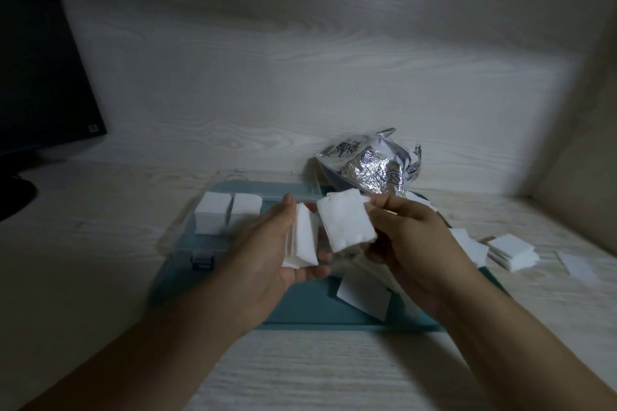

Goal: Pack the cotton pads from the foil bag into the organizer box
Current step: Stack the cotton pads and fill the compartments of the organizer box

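Hands over pale wood-grain desk

Your single head-worn wide-angle view: looks forward and down, close over your hands, toward the desk and back wall.

A pale table with a whitewashed wood-grain finish is seen from above, filling the lower part of the view. Behind it, a back panel of the same light wood grain rises upright, and a plainer beige side wall closes the space on the right. At the far left, a dark monitor is set on the table, its screen unlit. The lighting is dim, with a brighter patch cast across the back panel.
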